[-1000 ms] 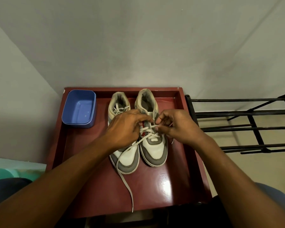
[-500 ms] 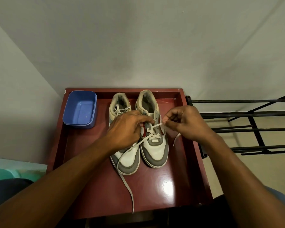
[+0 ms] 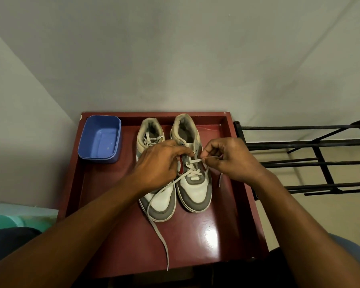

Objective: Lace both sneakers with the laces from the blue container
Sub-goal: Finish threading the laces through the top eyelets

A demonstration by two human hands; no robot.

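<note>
Forearms, both bare, reach in from the lower edge over a glossy dark-red table (image 3: 195,235) with a raised rim.

Closest to the person, on the near side of the left wrist, the loose end of a pale lace (image 3: 160,235) trails over the table's front edge. From there it runs up across the toe of the left sneaker (image 3: 160,202) towards the hands.

The left sneaker and the right sneaker (image 3: 195,190) stand side by side on the table, grey and white, with their toes towards the person. The left hand (image 3: 158,165) lies over the middle of the left sneaker and reaches across to the right one. Its fingers are curled, and thumb and forefinger pinch the eyelet edge of the right sneaker.

The right hand (image 3: 231,161) hovers just beside that sneaker's outer side, fingers curled. It pinches the lace and draws a short stretch taut from an eyelet. Another bit of lace hangs beneath this hand. Two crossings of lace show on the right sneaker, between the hands and its toe.

Beyond the knuckles, both heel openings show, and lace crosses the left sneaker's top eyelets.

Further off, to the outside of the left hand, the blue container (image 3: 104,140) sits in the table's far corner. To the outside of the right hand stands a black metal rack (image 3: 299,142). A plain grey wall (image 3: 175,59) rises behind everything.
</note>
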